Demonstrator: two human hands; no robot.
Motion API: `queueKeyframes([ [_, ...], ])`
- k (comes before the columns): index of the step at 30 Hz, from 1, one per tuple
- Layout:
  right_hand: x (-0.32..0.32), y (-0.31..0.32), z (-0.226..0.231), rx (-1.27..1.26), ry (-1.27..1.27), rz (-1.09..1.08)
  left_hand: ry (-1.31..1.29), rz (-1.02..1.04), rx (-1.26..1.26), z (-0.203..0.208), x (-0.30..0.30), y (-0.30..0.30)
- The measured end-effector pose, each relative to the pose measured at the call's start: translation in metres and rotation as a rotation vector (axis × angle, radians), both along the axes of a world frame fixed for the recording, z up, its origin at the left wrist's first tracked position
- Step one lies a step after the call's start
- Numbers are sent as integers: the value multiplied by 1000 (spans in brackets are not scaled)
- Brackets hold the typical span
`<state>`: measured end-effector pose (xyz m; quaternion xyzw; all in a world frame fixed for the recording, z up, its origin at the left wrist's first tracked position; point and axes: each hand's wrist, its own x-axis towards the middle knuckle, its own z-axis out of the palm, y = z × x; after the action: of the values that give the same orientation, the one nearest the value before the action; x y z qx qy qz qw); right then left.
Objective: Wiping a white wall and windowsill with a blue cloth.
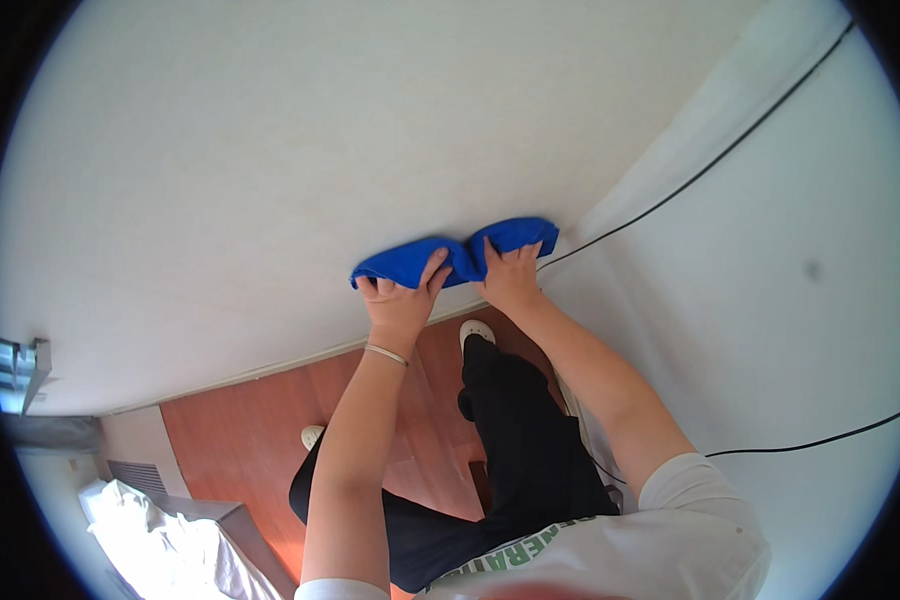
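A blue cloth (410, 262) lies against the pale wall (300, 150), bunched at its middle. My left hand (400, 303) grips the lower edge of its left part, thumb over the front and the other fingers partly hidden by the fabric. On that wrist is a thin silver bangle (386, 354). Close by on the right, my right hand (512, 280) holds the other part of the cloth, its thumb pointing up and its fingers curled at the fabric. Both arms reach forward from the lower edge.
A black cable (710, 165) runs along the white wall (770, 290) at right, near the corner; another cable (820, 441) hangs lower. My shoes (477, 331) stand on the reddish wood floor (260, 410). White fabric (160, 540) covers something at lower left, below a window (15, 370).
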<state>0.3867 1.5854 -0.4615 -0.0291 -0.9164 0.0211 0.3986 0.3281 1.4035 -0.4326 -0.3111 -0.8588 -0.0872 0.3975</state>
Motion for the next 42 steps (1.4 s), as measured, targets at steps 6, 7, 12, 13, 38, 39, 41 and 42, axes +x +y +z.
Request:
queueKeyframes([
  [6,-20,-29,52,120,68,200,-234,26,236,-9,6,-31],
  [7,-30,-39,77,178,104,179,-255,19,473,12,1,-32],
  [12,-71,-141,174,207,277,190,137,184,755,124,-55,-92],
  [13,-78,-154,178,211,348,149,133,198,773,121,-60,-101],
  [38,-104,-295,111,604,-83,579,-182,501,1258,14,-90,-232],
  [39,-108,-311,110,652,-114,526,-171,527,1261,10,-96,-244],
  [41,-118,-333,100,691,-131,552,-102,521,1326,-4,-106,-264],
  [42,-122,-344,93,727,-148,570,-45,493,1384,-14,-110,-274],
])
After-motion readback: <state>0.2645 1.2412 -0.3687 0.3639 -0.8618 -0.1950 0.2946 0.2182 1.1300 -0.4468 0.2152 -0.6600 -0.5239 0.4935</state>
